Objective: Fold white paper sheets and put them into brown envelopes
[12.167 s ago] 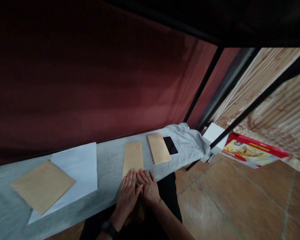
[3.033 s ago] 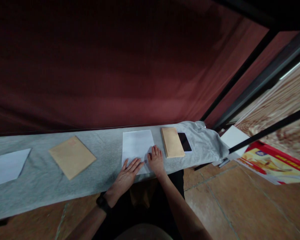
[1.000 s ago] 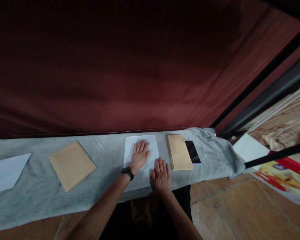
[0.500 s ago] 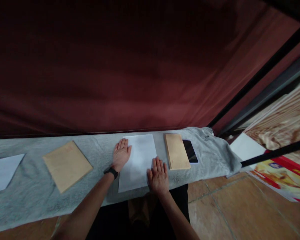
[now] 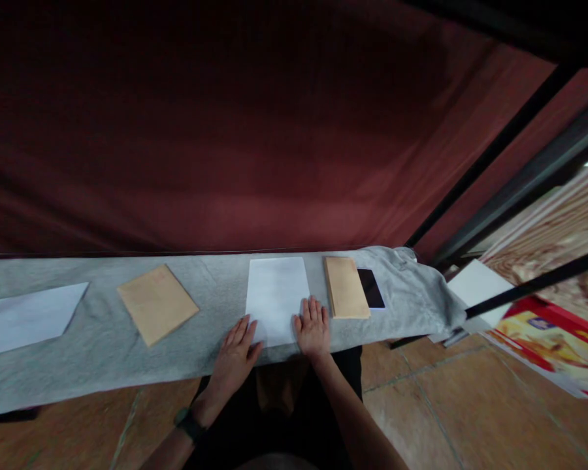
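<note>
A sheet of white paper (image 5: 277, 294) lies flat on the grey cloth-covered surface in front of me. My left hand (image 5: 238, 346) is at its lower left corner, fingers stretched out and resting by the edge. At the lower right edge, my right hand (image 5: 313, 328) lies flat with its fingers extended. Neither hand grips anything. Just right of the paper is a stack of brown envelopes (image 5: 347, 288), which partly covers a dark-screened phone (image 5: 371, 287).
Farther left a single brown envelope (image 5: 157, 303) lies at an angle, with more white paper (image 5: 27, 320) beyond it. A dark red curtain (image 5: 225, 163) hangs behind the grey cloth (image 5: 98, 362). Black bars (image 5: 494, 156) and a colourful printed box (image 5: 558, 339) are at the right.
My left hand has slid from the paper's upper left side down towards me to its lower left corner. The right hand stays by the right edge. The view has shifted slightly.
</note>
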`<state>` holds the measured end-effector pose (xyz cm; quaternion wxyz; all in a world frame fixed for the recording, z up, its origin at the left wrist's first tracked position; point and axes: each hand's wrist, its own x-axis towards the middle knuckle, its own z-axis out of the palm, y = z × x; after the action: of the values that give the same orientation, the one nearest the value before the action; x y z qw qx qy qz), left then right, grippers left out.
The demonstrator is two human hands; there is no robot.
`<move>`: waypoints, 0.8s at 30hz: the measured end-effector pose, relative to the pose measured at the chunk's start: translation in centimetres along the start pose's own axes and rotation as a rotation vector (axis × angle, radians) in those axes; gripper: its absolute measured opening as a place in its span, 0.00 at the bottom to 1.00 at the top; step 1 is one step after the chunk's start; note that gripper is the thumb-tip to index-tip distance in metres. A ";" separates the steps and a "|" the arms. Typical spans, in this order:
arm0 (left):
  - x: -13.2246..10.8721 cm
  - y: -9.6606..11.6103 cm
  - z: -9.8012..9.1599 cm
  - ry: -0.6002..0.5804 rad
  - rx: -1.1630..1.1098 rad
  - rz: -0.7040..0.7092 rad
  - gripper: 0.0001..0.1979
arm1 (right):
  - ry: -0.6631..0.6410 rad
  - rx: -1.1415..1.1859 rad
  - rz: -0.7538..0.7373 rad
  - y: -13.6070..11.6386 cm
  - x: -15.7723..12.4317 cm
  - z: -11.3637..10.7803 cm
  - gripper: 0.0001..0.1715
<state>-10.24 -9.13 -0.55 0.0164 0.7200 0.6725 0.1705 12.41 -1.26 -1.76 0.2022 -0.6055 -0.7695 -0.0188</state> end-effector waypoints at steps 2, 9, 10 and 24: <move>0.1 0.4 -0.9 -0.079 0.036 0.044 0.25 | -0.002 -0.010 0.004 0.0 0.0 0.0 0.34; 1.6 0.9 -3.8 -0.346 0.166 0.203 0.23 | -0.049 -0.017 -0.009 0.2 0.1 -0.6 0.32; 1.6 1.0 -4.0 -0.369 0.191 0.213 0.23 | -0.058 -0.014 -0.009 0.2 0.2 -0.8 0.31; 1.9 2.0 -6.1 -0.179 -0.038 0.036 0.15 | -0.026 0.415 0.010 3.4 0.3 -1.8 0.29</move>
<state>-9.90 -8.73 6.08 0.0872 0.7439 0.6519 0.1186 16.04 -0.63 -0.75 0.3126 -0.5548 -0.7566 0.1487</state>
